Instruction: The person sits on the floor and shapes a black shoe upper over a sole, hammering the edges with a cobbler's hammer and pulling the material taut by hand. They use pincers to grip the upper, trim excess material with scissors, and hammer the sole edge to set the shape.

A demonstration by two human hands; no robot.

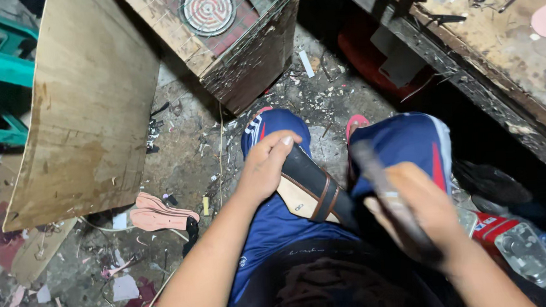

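Leaning at the far left stands a big wooden board, with pink soles lying on the littered floor below it and a wire-topped box behind. Near the middle, the left hand has its fingers curled closed over the tip of a black and tan shoe resting across the knees in blue shorts. Just right of the shoe, the right hand is wrapped shut around a blurred hammer. At the far right runs a stained tabletop
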